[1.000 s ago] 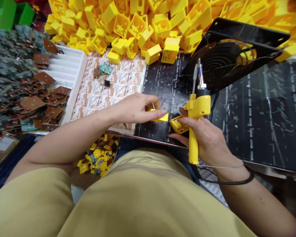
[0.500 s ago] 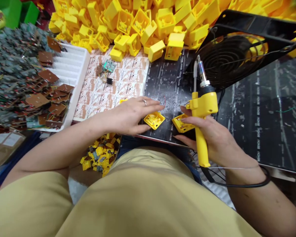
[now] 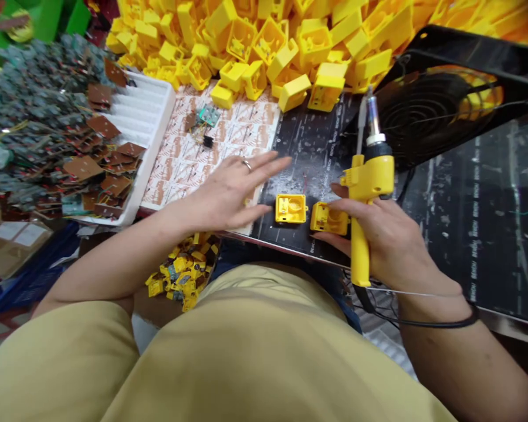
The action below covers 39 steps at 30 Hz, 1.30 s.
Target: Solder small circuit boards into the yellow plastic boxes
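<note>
My right hand (image 3: 387,240) grips a yellow soldering gun (image 3: 364,193) with its tip pointing up and away, and its fingers also rest on a small yellow plastic cover (image 3: 328,218) on the black mat. A second yellow cover (image 3: 290,208) lies free just left of it, open side up. My left hand (image 3: 226,193) hovers flat over the patterned sheet, fingers stretched out and holding nothing, a ring on one finger.
A big heap of yellow plastic housings (image 3: 290,41) fills the back. A black fan (image 3: 426,111) leans at the right. A white tray (image 3: 136,123) and piles of circuit boards (image 3: 39,117) lie left. A small green board (image 3: 207,115) sits on the patterned sheet (image 3: 211,152). A bin of small yellow parts (image 3: 180,278) sits below the table edge.
My left hand has let go of the yellow cover, which now lies flat on the mat, and has opened and drawn back to the left. The right hand keeps the soldering gun.
</note>
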Each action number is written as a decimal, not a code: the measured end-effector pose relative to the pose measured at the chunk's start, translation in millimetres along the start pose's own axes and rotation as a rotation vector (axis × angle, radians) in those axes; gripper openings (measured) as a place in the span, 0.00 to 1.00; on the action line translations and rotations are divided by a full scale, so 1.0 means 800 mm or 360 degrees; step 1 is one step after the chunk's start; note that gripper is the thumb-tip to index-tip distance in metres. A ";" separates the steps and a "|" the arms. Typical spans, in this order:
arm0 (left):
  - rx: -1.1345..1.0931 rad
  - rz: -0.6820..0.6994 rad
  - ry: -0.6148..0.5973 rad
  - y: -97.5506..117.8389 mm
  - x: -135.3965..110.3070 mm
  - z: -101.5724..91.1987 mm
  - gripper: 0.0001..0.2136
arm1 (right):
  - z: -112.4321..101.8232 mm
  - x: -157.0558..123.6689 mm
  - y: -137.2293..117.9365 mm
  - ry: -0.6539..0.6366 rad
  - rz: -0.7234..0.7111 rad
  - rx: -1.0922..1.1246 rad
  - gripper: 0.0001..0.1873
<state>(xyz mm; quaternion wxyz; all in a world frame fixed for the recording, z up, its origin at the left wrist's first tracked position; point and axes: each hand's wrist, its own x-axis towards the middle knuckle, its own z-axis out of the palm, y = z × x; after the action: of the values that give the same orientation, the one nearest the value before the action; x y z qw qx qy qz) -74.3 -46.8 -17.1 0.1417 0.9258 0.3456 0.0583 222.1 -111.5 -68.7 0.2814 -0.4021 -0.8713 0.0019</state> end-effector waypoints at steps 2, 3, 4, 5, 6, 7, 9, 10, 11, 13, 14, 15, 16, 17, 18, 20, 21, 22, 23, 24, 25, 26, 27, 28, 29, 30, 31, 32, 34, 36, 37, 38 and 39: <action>0.0031 -0.0130 -0.0036 -0.018 -0.021 -0.014 0.32 | 0.000 -0.001 0.002 0.0005 -0.0023 0.0012 0.27; 0.0050 -0.0175 -0.0064 -0.025 -0.031 -0.017 0.33 | 0.000 0.000 0.001 0.0012 -0.0033 0.0026 0.28; 0.0073 -0.0212 -0.0094 -0.028 -0.039 -0.018 0.33 | 0.001 0.001 0.000 0.0010 -0.0039 0.0044 0.28; 0.0105 -0.0257 -0.0110 -0.030 -0.044 -0.016 0.34 | 0.002 0.005 -0.003 -0.0008 -0.0047 0.0067 0.29; 0.0150 -0.0318 -0.0102 -0.028 -0.046 -0.012 0.35 | 0.005 0.010 -0.006 -0.0034 -0.0057 0.0092 0.29; 0.0205 -0.0391 -0.0081 -0.026 -0.046 -0.007 0.37 | 0.008 0.016 -0.010 -0.0046 -0.0079 0.0120 0.29; 0.0339 -0.0523 -0.0024 -0.018 -0.039 0.004 0.39 | 0.017 0.031 -0.018 -0.0033 -0.0149 0.0171 0.27; 0.0410 -0.0565 -0.0001 -0.014 -0.034 0.009 0.38 | 0.022 0.039 -0.021 -0.0013 -0.0192 0.0180 0.25; 0.0469 -0.0583 0.0009 -0.010 -0.030 0.014 0.35 | 0.026 0.045 -0.024 0.0011 -0.0232 0.0176 0.23; 0.0486 -0.0501 0.0013 -0.004 -0.024 0.022 0.27 | 0.031 0.052 -0.025 0.0027 -0.0289 0.0150 0.17; 0.0441 -0.0408 0.0026 -0.002 -0.024 0.026 0.24 | 0.032 0.053 -0.025 0.0023 -0.0304 0.0134 0.15; 0.0373 -0.0295 0.0047 0.001 -0.025 0.029 0.23 | 0.031 0.051 -0.024 0.0029 -0.0309 0.0124 0.14; 0.0305 -0.0168 0.0078 0.003 -0.025 0.031 0.24 | 0.029 0.048 -0.022 0.0036 -0.0299 0.0122 0.15; 0.0251 -0.0046 0.0115 0.004 -0.026 0.032 0.26 | 0.028 0.044 -0.020 0.0043 -0.0279 0.0124 0.16; 0.0224 0.0033 0.0153 0.002 -0.025 0.029 0.27 | 0.026 0.039 -0.018 0.0045 -0.0257 0.0126 0.19; 0.0238 0.0005 0.0208 -0.011 -0.019 0.013 0.26 | 0.025 0.031 -0.013 0.0039 -0.0227 0.0135 0.23; 0.0265 -0.0096 0.0224 -0.025 -0.012 -0.002 0.25 | 0.025 0.028 -0.011 0.0035 -0.0222 0.0139 0.24; 0.0297 -0.0249 0.0230 -0.042 -0.004 -0.019 0.23 | 0.026 0.026 -0.009 0.0041 -0.0221 0.0142 0.25; 0.0353 -0.0426 0.0232 -0.064 0.006 -0.037 0.20 | 0.027 0.024 -0.007 0.0048 -0.0216 0.0145 0.27; 0.0414 -0.0557 0.0241 -0.087 0.017 -0.054 0.19 | 0.029 0.024 -0.007 0.0061 -0.0200 0.0148 0.28; 0.0480 -0.0641 0.0230 -0.111 0.029 -0.068 0.17 | 0.031 0.024 -0.007 0.0084 -0.0178 0.0151 0.29; 0.0527 -0.0701 0.0214 -0.132 0.042 -0.078 0.15 | 0.032 0.024 -0.007 0.0104 -0.0150 0.0152 0.30; 0.0540 -0.0764 0.0186 -0.150 0.053 -0.083 0.14 | 0.033 0.024 -0.007 0.0114 -0.0126 0.0153 0.30; 0.0522 -0.0835 0.0111 -0.163 0.065 -0.084 0.13 | 0.033 0.023 -0.008 0.0115 -0.0109 0.0153 0.30; 0.0519 -0.0898 0.0042 -0.172 0.075 -0.081 0.12 | 0.033 0.023 -0.009 0.0108 -0.0102 0.0151 0.30; 0.0535 -0.0955 -0.0027 -0.175 0.085 -0.077 0.12 | 0.033 0.023 -0.009 0.0106 -0.0104 0.0149 0.30; 0.0572 -0.0990 -0.0081 -0.174 0.092 -0.074 0.11 | 0.032 0.023 -0.009 0.0097 -0.0113 0.0148 0.30; 0.0627 -0.1012 -0.0106 -0.170 0.098 -0.073 0.10 | 0.031 0.023 -0.009 0.0094 -0.0127 0.0147 0.29; 0.0702 -0.1013 -0.0126 -0.157 0.103 -0.083 0.09 | 0.030 0.023 -0.007 0.0124 -0.0148 0.0134 0.29; 0.0703 -0.0995 -0.0144 -0.142 0.100 -0.109 0.09 | 0.028 0.025 -0.005 0.0156 -0.0154 0.0128 0.29; 0.0668 -0.1020 -0.0135 -0.135 0.095 -0.124 0.10 | 0.028 0.027 -0.005 0.0174 -0.0152 0.0121 0.29; 0.0591 -0.1034 -0.0095 -0.127 0.089 -0.139 0.11 | 0.027 0.028 -0.004 0.0191 -0.0143 0.0116 0.29; 0.0467 -0.1048 -0.0026 -0.120 0.081 -0.151 0.13 | 0.026 0.028 -0.005 0.0205 -0.0133 0.0114 0.30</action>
<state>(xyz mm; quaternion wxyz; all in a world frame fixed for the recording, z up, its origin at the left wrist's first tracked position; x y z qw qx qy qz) -110.0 91.6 69.3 0.0212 0.7758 0.6288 -0.0480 197.2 -93.6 -74.4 0.3510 -0.3542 -0.8668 -0.0045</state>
